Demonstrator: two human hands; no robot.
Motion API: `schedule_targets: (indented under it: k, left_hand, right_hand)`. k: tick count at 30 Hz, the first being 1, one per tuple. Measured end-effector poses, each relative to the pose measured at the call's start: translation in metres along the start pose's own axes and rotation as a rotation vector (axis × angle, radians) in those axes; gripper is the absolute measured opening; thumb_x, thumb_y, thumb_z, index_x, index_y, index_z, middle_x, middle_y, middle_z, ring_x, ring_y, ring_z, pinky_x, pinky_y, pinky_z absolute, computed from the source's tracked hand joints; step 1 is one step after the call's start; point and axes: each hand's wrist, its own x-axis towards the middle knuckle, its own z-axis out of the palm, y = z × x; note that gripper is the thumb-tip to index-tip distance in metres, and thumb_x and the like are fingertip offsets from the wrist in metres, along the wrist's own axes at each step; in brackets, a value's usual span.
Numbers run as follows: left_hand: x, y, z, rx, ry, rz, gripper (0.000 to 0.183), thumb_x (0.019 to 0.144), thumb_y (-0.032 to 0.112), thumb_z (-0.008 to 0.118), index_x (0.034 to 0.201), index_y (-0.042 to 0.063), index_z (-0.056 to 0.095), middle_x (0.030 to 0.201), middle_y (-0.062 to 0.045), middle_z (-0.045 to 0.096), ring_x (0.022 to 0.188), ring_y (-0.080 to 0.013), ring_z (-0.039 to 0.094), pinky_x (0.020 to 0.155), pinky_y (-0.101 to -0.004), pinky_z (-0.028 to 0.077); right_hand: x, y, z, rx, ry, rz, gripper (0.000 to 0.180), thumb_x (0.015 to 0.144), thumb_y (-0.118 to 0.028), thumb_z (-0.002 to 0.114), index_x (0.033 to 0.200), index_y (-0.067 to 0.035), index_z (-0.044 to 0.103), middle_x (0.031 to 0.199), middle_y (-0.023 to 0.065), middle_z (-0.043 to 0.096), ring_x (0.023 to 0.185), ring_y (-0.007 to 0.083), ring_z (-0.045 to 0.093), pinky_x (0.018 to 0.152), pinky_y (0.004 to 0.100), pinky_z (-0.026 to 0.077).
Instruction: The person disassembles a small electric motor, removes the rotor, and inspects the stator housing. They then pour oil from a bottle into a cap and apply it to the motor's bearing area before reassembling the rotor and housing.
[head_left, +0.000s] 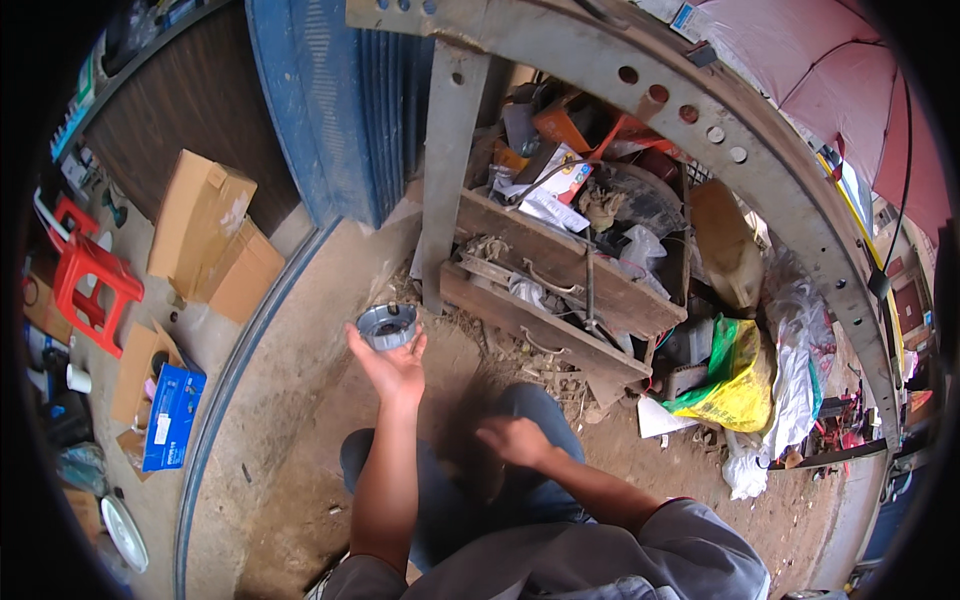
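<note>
A round grey metal housing, cup-shaped with a dark hollow centre, rests in my left hand, whose palm and fingers support it from below. My right hand hovers over my right knee, its fingers curled; motion blur hides whether anything small is inside them. Beyond my knees stand wooden drawers crammed with plastic bags, papers and scrap parts.
A grey metal frame with round holes arches over the drawers. Blue folding shutters meet a floor track. To the left are cardboard boxes, a blue box and a red plastic stool. Yellow-green bag lies right.
</note>
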Motion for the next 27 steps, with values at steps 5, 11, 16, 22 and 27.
schedule_targets:
  k: [5, 11, 16, 22, 27]
  left_hand:
    - [0.015, -0.001, 0.0, 0.008, 0.017, 0.007, 0.071, 0.091, 0.075, 0.039, 0.116, 0.012, 0.059, 0.099, -0.009, 0.069, 0.085, -0.0226, 0.061, 0.079, -0.0348, 0.045]
    - [0.024, 0.0, -0.005, -0.013, 0.073, 0.039, 0.07, 0.089, 0.077, 0.041, 0.113, 0.013, 0.058, 0.098, -0.008, 0.069, 0.084, -0.0217, 0.061, 0.078, -0.0336, 0.045]
    - [0.028, 0.0, -0.005, -0.07, 0.091, 0.068, 0.073, 0.086, 0.079, 0.044, 0.116, 0.013, 0.055, 0.097, -0.004, 0.065, 0.085, -0.0194, 0.06, 0.075, -0.032, 0.044]
    - [0.027, -0.002, 0.002, -0.169, 0.151, 0.118, 0.07, 0.087, 0.079, 0.045, 0.12, 0.017, 0.05, 0.106, -0.001, 0.061, 0.091, -0.0165, 0.056, 0.082, -0.032, 0.039]
    - [0.023, 0.007, -0.004, -0.204, 0.192, 0.174, 0.067, 0.088, 0.078, 0.045, 0.118, 0.018, 0.05, 0.106, 0.001, 0.06, 0.091, -0.0153, 0.056, 0.084, -0.0321, 0.038]
  right_hand:
    - [-0.004, 0.03, 0.002, -0.035, 0.101, 0.117, 0.028, 0.092, -0.032, 0.065, 0.105, -0.008, 0.072, 0.09, 0.0195, 0.071, 0.079, 0.0345, 0.07, 0.073, 0.0423, 0.057]
    - [0.006, 0.032, -0.001, -0.081, 0.012, 0.179, 0.028, 0.092, -0.03, 0.066, 0.105, -0.006, 0.072, 0.094, 0.0186, 0.071, 0.084, 0.0341, 0.071, 0.077, 0.042, 0.057]
    - [0.018, 0.016, 0.011, -0.093, -0.14, 0.143, 0.028, 0.093, -0.033, 0.061, 0.103, -0.009, 0.07, 0.101, 0.0175, 0.07, 0.092, 0.0401, 0.067, 0.081, 0.0486, 0.054]
    - [0.034, -0.002, 0.02, -0.165, -0.211, 0.104, 0.028, 0.092, -0.031, 0.065, 0.108, -0.009, 0.071, 0.1, 0.0163, 0.072, 0.089, 0.0347, 0.07, 0.08, 0.0439, 0.056]
    - [0.035, -0.001, 0.02, -0.151, -0.194, 0.081, 0.027, 0.093, -0.031, 0.063, 0.106, -0.009, 0.07, 0.098, 0.016, 0.071, 0.092, 0.0375, 0.068, 0.081, 0.0475, 0.054]
